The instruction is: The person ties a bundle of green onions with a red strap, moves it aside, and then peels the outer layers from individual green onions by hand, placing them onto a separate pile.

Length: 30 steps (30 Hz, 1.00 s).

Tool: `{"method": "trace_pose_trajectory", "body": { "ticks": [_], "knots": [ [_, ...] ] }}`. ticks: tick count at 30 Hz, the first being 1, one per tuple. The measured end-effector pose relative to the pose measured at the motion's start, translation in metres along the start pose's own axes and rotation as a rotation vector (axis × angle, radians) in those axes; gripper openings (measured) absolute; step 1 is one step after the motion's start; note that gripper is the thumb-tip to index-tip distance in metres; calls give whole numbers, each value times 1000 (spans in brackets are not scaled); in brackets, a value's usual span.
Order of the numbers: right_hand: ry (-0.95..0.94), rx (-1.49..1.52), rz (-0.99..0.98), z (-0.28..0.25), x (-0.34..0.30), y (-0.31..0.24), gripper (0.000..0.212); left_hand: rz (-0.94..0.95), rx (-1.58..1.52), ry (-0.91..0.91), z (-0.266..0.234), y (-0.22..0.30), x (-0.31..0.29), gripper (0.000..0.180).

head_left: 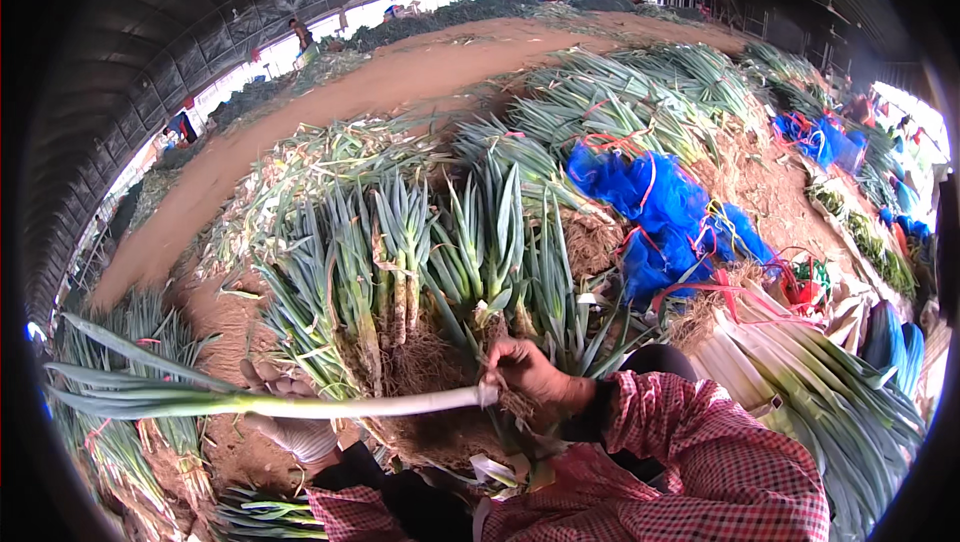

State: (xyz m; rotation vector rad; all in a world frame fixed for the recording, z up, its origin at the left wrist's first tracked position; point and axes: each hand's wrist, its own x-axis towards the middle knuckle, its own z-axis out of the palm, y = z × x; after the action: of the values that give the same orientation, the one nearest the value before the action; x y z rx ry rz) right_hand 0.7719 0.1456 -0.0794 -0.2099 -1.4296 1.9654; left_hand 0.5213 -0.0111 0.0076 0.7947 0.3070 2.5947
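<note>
A long green onion (370, 407) lies nearly level in front of me, its white stem to the right and its green leaves spreading to the left. My left hand (300, 430), in a pale glove, is closed around the stalk where white turns to green. At the root end, my right hand (540, 374) is closed, thumb and forefinger pinched at the stringy roots. Some roots hang below those fingers. Just beyond both hands, unpeeled green onions (400, 242) with brown, soil-covered roots stand leaning in a row.
Blue netting (650, 202) with red ties lies to the right. Nearer, a pile of cleaned green onions (800, 372) shows white stems. More bundles (150, 402) lie at the left. A heap of peeled leaves (310, 182) sits beyond the row, and a dirt path (400, 82) curves behind.
</note>
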Motion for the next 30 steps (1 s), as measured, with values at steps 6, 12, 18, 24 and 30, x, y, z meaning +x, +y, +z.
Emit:
{"method": "trace_pose_trajectory", "body": {
  "ticks": [6,12,18,24,30],
  "knots": [
    [79,-259,-37,17,-15,23,14,-133,76,60,-48,2,5,26],
    [-56,-322,-210,23,-18,12,14,-136,314,736,-61,-6,11,30],
    [-306,-227,-234,25,-17,-5,8,-207,372,796,-109,-2,14,30],
    [-452,-222,-207,35,-34,-63,10,-156,387,853,-138,6,15,26],
    [-963,134,148,12,-48,-27,13,-75,513,781,-177,28,19,23]
  ]
}}
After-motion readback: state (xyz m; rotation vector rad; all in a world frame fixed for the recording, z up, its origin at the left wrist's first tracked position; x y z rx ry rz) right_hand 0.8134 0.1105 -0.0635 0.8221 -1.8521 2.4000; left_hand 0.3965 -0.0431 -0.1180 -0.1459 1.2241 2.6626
